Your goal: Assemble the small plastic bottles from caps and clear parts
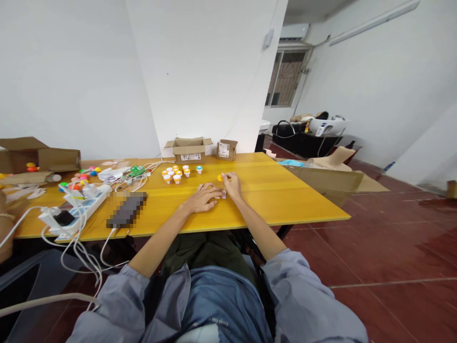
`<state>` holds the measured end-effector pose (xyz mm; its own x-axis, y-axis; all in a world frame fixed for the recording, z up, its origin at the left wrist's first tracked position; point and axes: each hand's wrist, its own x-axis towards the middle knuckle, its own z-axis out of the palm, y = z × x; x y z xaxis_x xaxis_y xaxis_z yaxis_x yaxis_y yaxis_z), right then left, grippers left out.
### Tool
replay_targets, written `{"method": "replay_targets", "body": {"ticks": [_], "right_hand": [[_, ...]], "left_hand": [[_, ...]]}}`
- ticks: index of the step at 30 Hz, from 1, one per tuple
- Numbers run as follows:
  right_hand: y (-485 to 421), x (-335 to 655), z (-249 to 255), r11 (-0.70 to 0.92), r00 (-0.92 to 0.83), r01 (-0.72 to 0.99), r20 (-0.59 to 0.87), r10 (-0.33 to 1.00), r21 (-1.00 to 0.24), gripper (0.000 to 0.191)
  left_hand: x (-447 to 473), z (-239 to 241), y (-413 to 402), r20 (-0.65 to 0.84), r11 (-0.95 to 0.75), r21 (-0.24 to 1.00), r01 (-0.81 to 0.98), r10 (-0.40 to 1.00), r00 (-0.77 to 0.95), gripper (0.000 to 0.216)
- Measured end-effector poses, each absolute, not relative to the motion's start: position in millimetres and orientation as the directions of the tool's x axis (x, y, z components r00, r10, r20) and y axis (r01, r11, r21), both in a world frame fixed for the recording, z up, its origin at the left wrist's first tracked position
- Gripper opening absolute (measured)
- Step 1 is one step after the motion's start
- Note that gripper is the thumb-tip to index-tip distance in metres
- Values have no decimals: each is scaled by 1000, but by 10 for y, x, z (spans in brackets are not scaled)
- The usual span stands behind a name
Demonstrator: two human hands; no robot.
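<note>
My right hand point(233, 186) pinches a small round yellow piece point(220, 177) between thumb and fingertips, just above the yellow wooden table point(271, 190). To its left, my left hand point(203, 198) lies low over the tabletop with fingers stretched out. Its fingertips are at a few small printed pieces point(223, 194), too small to make out and partly covered by the hand. Beyond my left hand stand several small white-topped pieces with yellow bases point(177, 179), grouped together. A teal-topped one point(199, 169) stands apart at their right.
Two cardboard boxes, one open point(189, 148) and one smaller point(227, 150), stand at the back by the wall. At the left are a power strip point(84, 209) with cables, a dark pixelated device point(127, 210), colourful toys and another person's arm point(5, 224).
</note>
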<state>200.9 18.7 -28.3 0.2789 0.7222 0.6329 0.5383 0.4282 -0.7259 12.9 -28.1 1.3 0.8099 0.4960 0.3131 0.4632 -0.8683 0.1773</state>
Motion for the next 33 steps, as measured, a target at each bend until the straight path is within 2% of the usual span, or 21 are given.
{"method": "replay_targets", "body": {"ticks": [7,12,17,24,33], "right_hand": [[179,1986,-273,465,236,524,646,726,-714,29],[151,1948,-262,520,174,557,703,689,-648,30],[64,1917,-192,570,50,616,749,660,-544,30],[-64,1837,-97,584,-109,648,699,707,-489,26],[-112,1772,-81,621,-273,621,612,743,-477,17]], "left_hand": [[88,1,-258,498,-764,248,596,628,598,36],[60,5,-164,618,-638,403,656,719,319,29],[29,10,-81,629,-569,548,613,764,146,24],[26,23,-91,604,-544,593,594,788,119,23],[24,1,-81,579,-521,521,676,798,169,22]]}}
